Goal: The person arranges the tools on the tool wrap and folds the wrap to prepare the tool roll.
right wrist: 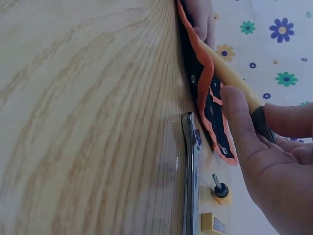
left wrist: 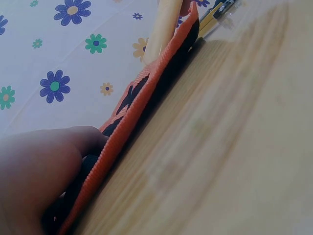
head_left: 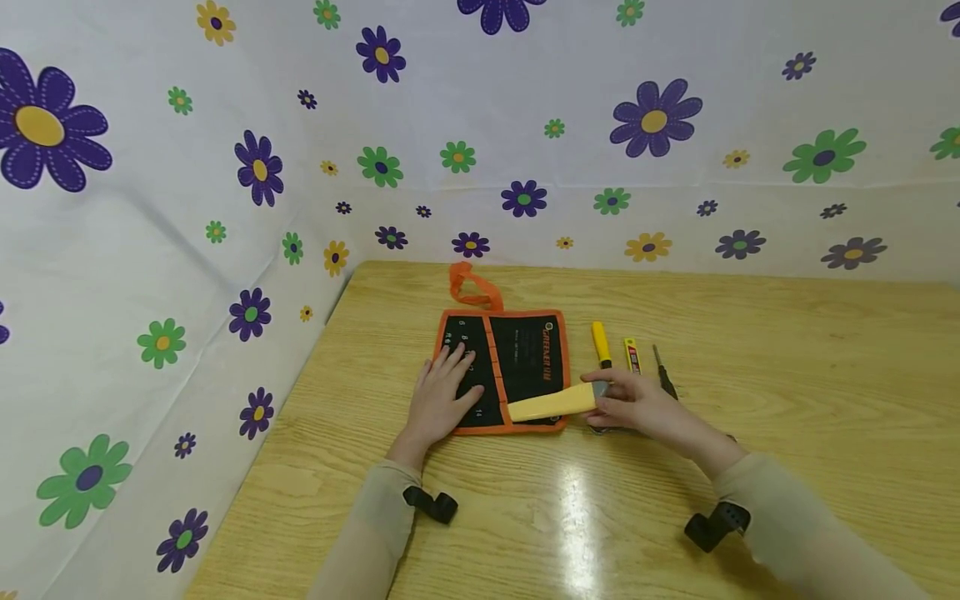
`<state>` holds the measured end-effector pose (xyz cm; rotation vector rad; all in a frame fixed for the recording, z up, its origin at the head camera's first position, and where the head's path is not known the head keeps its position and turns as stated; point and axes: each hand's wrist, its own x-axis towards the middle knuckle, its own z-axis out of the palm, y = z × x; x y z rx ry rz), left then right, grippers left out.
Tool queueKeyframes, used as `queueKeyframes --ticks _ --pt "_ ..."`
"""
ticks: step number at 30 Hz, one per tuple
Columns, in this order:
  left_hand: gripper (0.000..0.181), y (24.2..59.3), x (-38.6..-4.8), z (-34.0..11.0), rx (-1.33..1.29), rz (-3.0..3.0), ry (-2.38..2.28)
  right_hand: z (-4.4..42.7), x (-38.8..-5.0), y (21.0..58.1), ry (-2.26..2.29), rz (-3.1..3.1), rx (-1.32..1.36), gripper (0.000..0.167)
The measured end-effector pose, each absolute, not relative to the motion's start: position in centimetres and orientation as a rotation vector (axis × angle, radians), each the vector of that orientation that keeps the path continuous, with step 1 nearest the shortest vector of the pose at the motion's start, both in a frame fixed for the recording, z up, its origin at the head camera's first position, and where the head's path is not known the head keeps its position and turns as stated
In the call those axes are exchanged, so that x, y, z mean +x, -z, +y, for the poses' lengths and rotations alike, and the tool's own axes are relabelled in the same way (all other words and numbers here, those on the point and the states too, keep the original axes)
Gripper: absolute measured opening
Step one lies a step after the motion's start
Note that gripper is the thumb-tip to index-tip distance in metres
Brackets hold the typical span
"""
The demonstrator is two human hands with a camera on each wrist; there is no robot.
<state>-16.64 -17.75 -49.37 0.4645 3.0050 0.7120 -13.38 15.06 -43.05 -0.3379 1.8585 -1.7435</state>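
From my end of the feed I see a flowered cloth [head_left: 480, 108] filling the upper part and left side of the head view. Below it, a wood-grain tabletop [head_left: 825, 375] spreads across the lower right. Near the centre of the frame I have a black pouch [head_left: 528, 350] with orange edging, lying flat, its orange strap [head_left: 474, 287] looping off the top edge.

The person's 2 hands are both at work here. The left hand [head_left: 441, 398] rests on the pouch's left half, fingers extended and spread, gripping nothing. The right hand [head_left: 637, 404], at right of centre, is mostly closed, pinching the dark grey end of a pale yellow tool [head_left: 551, 404] between thumb and fingers. That tool slants across the pouch's lower right; I cannot tell whether its tip sits in a pocket.

My right wrist view shows a chrome tool [right wrist: 190, 176] at bottom centre. Above the right hand in the head view are 3 smaller items: a yellow handle [head_left: 601, 340], a dark thin tool [head_left: 665, 379] and a yellow labelled piece [head_left: 633, 354].
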Motion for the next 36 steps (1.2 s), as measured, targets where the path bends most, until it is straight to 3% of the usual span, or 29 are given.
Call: queueKeyframes --ticks 12,36 --pt "0.061 49.2 -16.6 -17.7 0.465 2.998 -0.720 14.2 -13.5 43.9 1.607 2.026 -0.545 0.030" --pt "0.061 49.0 -16.3 -17.7 0.499 3.017 -0.773 10.2 -15.0 43.5 0.987 2.631 -0.974 0.025"
